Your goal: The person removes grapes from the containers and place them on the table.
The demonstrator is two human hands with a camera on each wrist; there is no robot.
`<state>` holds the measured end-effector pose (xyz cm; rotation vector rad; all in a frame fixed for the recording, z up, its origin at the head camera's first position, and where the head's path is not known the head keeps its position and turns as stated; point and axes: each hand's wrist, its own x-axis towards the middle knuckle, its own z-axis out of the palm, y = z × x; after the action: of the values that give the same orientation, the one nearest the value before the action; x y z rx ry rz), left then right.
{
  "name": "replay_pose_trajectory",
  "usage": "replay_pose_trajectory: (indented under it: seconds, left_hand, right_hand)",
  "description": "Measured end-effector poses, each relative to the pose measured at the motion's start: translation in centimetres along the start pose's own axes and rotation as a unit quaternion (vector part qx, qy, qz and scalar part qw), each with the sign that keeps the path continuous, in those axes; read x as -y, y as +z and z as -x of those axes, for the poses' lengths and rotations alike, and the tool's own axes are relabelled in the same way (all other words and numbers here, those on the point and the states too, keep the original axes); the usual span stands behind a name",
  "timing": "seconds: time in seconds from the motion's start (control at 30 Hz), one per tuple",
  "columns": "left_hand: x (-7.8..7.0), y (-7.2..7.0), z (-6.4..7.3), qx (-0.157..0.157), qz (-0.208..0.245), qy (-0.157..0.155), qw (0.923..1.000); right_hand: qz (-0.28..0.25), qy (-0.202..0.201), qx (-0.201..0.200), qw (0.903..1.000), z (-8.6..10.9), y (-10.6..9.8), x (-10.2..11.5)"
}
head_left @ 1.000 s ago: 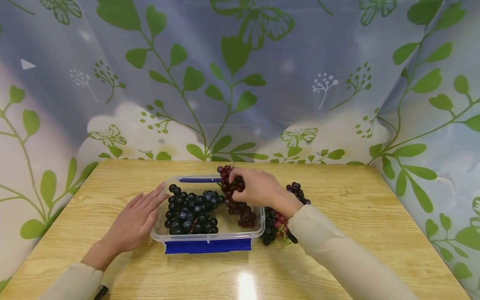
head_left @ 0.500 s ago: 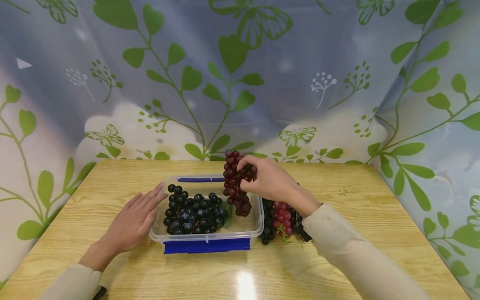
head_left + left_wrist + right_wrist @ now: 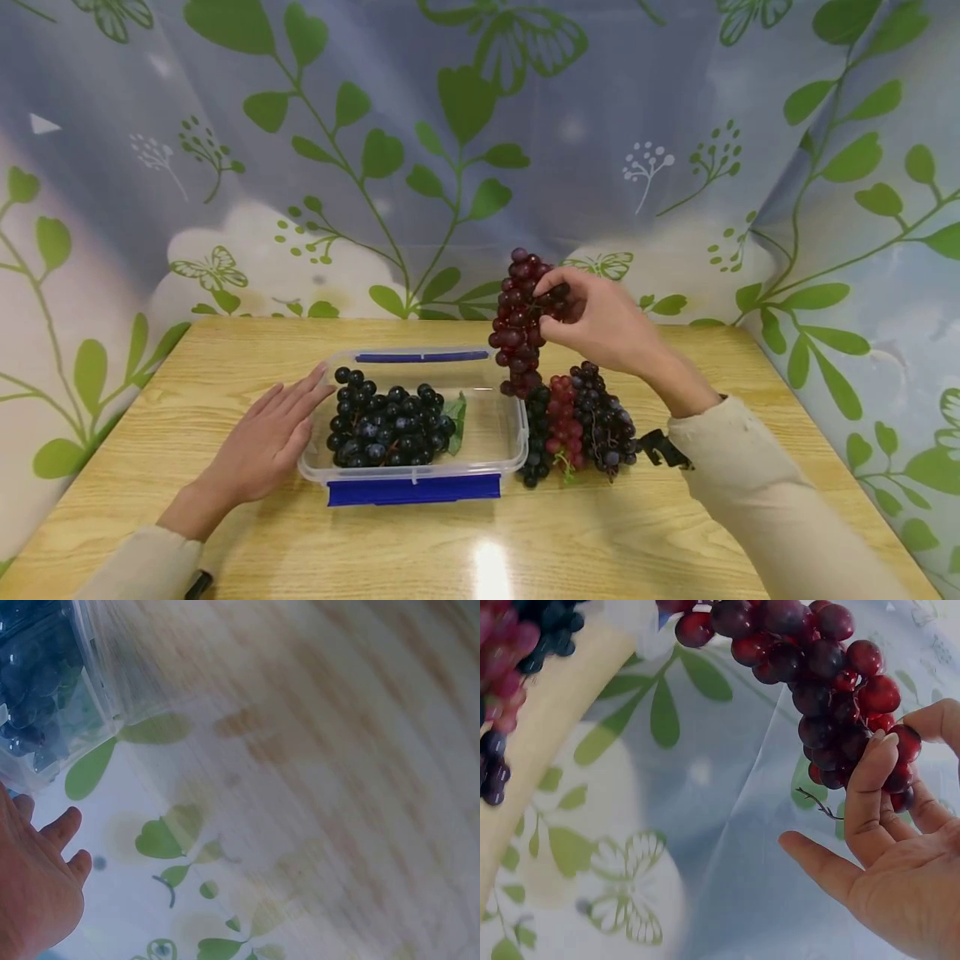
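Observation:
My right hand (image 3: 611, 325) pinches a bunch of dark red grapes (image 3: 516, 321) between bent fingers and thumb. The bunch hangs lengthwise over the right rear corner of a clear plastic box (image 3: 408, 475) with blue clips. In the right wrist view, fingertips grip the bunch (image 3: 817, 682) near a bare stem. Inside the box, black grapes (image 3: 386, 425) fill the left part, with a green leaf (image 3: 457, 421) at their right edge. My left hand (image 3: 266, 437) lies with fingers extended against the box's left rim; the left wrist view shows only part of that hand (image 3: 34, 892).
Just right of the box, black grapes (image 3: 536, 442), a lighter red bunch (image 3: 564, 417) and a purple-black bunch (image 3: 603, 417) lie side by side on the wooden table (image 3: 675, 533). A leaf-printed curtain (image 3: 570, 167) rises behind the table's back edge.
The right hand has lifted the dark red grapes up out of the box and carried them right. More of the leaf and box floor now shows. The left hand stays at the rim.

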<state>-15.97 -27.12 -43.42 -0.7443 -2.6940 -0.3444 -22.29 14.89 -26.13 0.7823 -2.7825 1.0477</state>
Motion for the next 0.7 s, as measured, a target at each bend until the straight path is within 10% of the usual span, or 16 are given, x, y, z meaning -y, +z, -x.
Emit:
replay_pose_trajectory:
  seconds: [0.7]
  left_hand:
    - [0.1,-0.1,-0.1,0.004,-0.001,-0.004,1.0000]
  right_hand:
    - [0.092,0.092,-0.022,0.9913,5.6,-6.7,-5.6]
